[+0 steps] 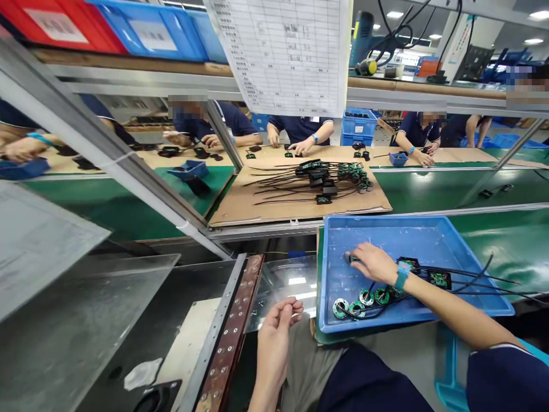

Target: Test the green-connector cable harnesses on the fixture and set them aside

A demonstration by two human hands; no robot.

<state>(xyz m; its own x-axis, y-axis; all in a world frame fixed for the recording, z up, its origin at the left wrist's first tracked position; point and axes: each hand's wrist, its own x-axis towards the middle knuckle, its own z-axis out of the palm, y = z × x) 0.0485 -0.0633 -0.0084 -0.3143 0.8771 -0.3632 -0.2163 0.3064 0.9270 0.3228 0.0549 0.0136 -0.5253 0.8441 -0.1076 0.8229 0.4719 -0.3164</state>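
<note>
Right hand [374, 262] lay palm down inside the blue plastic tray [429, 232], fingers curled around a small round dark part [347, 257] at the tray's left middle; the grip hid most of that part, so its axis could not be read. A teal wristband [402, 275] sat on that wrist. Near the tray's front edge lay ring-shaped green coil parts [358, 303] in a loose row running left to right, flat on the tray floor, each joined to thin black wires [472, 277]. The wires ran rightward past small square green circuit boards [440, 279] and out over the tray's right rim. Tray was shallow, rectangular, smooth-walled, resting on the green surface [514, 240]. Left hand [274, 332] hovered near the lap, fingers loosely curled with fingertips pinched together; whether it held anything could not be told. Beyond, a brown cardboard sheet [266, 206] carried a pile of similar wired parts [326, 180].
</note>
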